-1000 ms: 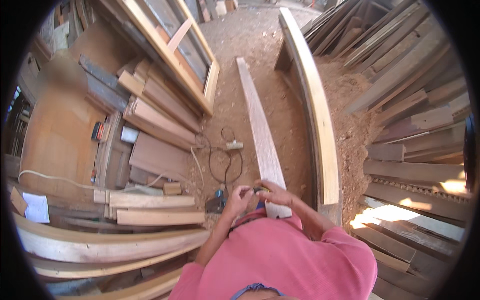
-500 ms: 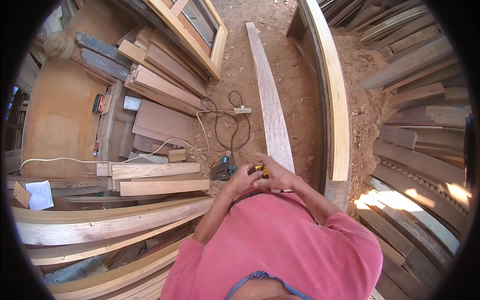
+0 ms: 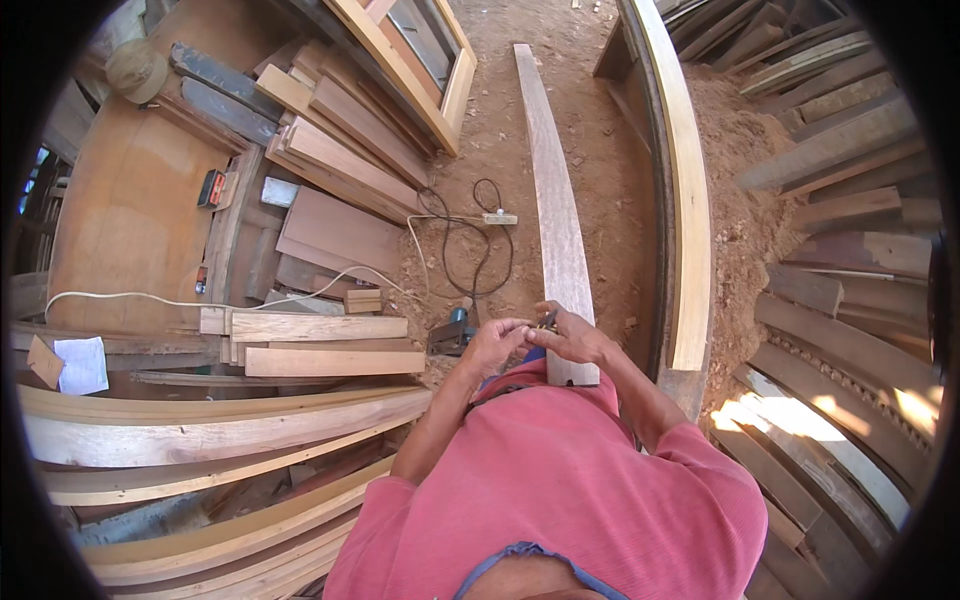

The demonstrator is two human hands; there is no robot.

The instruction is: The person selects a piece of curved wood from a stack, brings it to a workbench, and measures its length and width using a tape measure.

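In front of my waist, my right hand (image 3: 572, 336) is closed around a small black-and-yellow object (image 3: 546, 321), mostly covered by the fingers. My left hand (image 3: 497, 343) meets it from the left, thumb and fingertips pinched together against the near side; what they pinch is too small to make out. Under the right hand runs a long pale-brown plank (image 3: 555, 190), its near end close to my body and its far end well ahead.
Left of the plank lie a power strip (image 3: 499, 218) with coiled cords and a blue power tool (image 3: 456, 325). Stacked boards (image 3: 335, 361) fill the left side. A long light beam (image 3: 688, 220) stands to the right, with more timber (image 3: 830, 290) beyond it.
My hands have come closer together; the right has turned and closed over the black-and-yellow object, and the left fingertips now pinch. The view has shifted slightly, so the surroundings sit further right.
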